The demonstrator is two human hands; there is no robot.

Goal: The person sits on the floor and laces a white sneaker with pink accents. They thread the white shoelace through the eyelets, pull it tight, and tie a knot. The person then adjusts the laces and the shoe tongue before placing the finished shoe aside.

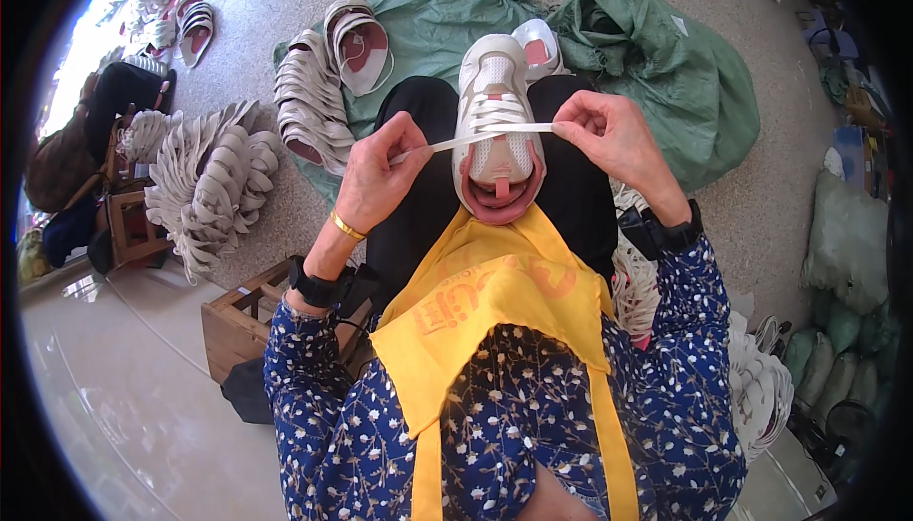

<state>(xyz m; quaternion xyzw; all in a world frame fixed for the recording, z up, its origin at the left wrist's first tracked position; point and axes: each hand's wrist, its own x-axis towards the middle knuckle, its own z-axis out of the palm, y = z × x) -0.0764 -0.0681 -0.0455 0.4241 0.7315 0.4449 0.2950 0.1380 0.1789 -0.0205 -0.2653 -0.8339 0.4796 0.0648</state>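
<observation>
A white and beige sneaker (pixel 493 69) with pink lining rests between my knees, its toe pointing away and its ankle opening toward me. A flat white shoelace (pixel 518 128) runs through its eyelets, and both ends are drawn out sideways across the tongue. My left hand (pixel 382 164) pinches one end of the lace at the left of the shoe. At the right, my right hand (pixel 609 136) has the other end between thumb and fingers. The lace looks taut between the two hands. A yellow apron (pixel 495 293) covers my lap just below the sneaker.
Ahead lies a green sack (pixel 685 93). Stacked white shoe uppers (pixel 309 103) and a single upper (pixel 358 46) sit at its left, another upper (pixel 538 46) behind the sneaker. More uppers (pixel 209 188) are piled on the left floor, near a wooden stool (pixel 233 326).
</observation>
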